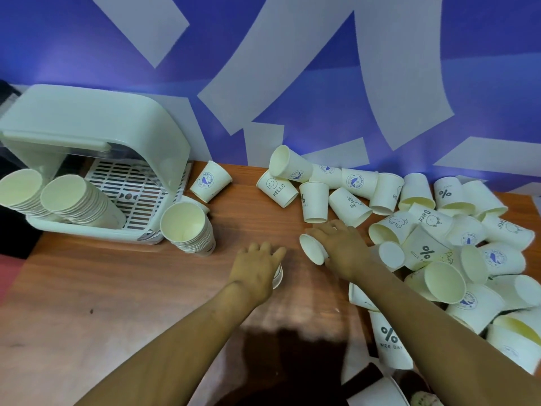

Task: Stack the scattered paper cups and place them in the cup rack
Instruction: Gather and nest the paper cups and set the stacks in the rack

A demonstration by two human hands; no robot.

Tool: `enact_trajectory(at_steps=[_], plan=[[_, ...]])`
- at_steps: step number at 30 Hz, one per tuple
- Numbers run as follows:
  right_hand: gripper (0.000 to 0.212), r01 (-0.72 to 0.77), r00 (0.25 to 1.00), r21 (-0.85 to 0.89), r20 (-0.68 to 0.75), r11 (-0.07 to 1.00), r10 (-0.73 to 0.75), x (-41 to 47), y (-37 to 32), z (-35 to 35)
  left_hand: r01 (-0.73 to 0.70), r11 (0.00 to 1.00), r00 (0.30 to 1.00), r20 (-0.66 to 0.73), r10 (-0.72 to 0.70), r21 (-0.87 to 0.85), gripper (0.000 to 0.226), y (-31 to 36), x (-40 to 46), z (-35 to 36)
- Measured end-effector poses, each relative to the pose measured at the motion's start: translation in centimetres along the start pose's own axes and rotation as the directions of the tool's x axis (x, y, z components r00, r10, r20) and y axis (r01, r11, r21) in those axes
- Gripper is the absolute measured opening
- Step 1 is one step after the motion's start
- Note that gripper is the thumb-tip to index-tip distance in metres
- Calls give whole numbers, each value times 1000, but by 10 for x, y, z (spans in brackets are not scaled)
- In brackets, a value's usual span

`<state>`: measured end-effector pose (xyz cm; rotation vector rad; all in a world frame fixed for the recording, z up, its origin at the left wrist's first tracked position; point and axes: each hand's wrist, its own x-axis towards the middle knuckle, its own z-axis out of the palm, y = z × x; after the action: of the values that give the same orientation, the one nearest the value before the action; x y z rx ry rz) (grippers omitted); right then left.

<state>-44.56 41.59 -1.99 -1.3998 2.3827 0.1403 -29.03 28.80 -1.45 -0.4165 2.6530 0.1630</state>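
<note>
Many white paper cups lie scattered over the right half of the wooden table. My right hand grips one cup lying on its side, mouth toward the left. My left hand is closed over a short stack of cups, mostly hidden under the palm. A pale green cup rack stands at the back left with two leaning stacks inside it. Another stack of cups stands on the table just right of the rack.
A blue and white patterned wall runs behind the table. A single whale-print cup lies next to the rack. Bare wooden table spreads at the front left. Dark objects sit at the bottom edge near my arms.
</note>
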Motion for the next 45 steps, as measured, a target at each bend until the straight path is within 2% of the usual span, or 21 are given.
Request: enact_trajectory(at_steps=[4,7,11,15,21,24,29,33,38,43,45], plan=[[66,-10,1000,42,-23,999,11,-3,-3,5,-12,1000,999,-45,12,8,55,-3,-3,0],[67,-36,999,104,-34,994,40,-9,-3,6,-24,999,994,-105,19,-49,55,-8,-15,-1],[73,-116,985,225,-97,967,141,-24,-8,3,4,979,990,-135,-32,-205,60,-21,-39,-2],[75,-168,964,370,-131,914,231,-38,-17,-5,47,921,982,-149,-113,-387,56,-38,-68,-3],[81,-135,942,507,-201,851,269,-47,-47,-16,111,835,965,-144,-221,-538,75,-65,-107,6],[83,-99,940,539,-226,836,257,-50,-62,-18,121,827,949,-179,-258,-550,86,-79,-126,9],[81,-114,941,497,-223,860,253,-57,-88,-24,140,829,925,-226,-305,-542,81,-114,-147,15],[81,-167,921,513,-223,842,319,-61,-111,-35,68,796,915,-281,-290,-601,74,-145,-154,14],[78,-161,864,580,-309,799,399,-67,-156,-61,23,762,894,-327,-305,-647,65,-193,-169,10],[73,-135,815,594,-389,793,429,-59,-221,-86,-27,716,897,-333,-290,-697,88,-242,-182,3],[69,-92,805,622,-414,778,426,-53,-247,-94,-93,702,894,-370,-253,-706,84,-259,-185,2]])
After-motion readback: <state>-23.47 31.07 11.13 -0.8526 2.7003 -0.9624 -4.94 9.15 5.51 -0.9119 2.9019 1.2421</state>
